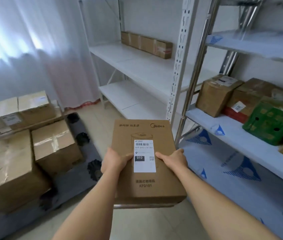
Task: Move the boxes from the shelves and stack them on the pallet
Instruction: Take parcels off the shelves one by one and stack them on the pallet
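I hold a brown Midea box (pixel 144 186) with a white shipping label in front of me, above the floor. My left hand (pixel 115 161) grips its left side with the thumb on top. My right hand (pixel 172 161) grips its right side the same way. To the left lies the dark grey pallet (pixel 83 135) with several taped brown boxes (pixel 54 141) stacked on it. More boxes (pixel 215 94) sit on the right-hand shelf (pixel 232 135), among them a green one (pixel 272 122). A long flat box (pixel 146 44) lies on the white back shelf (pixel 137 64).
White curtains hang at the back left. A metal shelf upright (pixel 179 66) stands just beyond the held box. Blue-printed film covers the lower right shelf (pixel 232 170). Bare tiled floor shows between the pallet and the shelves.
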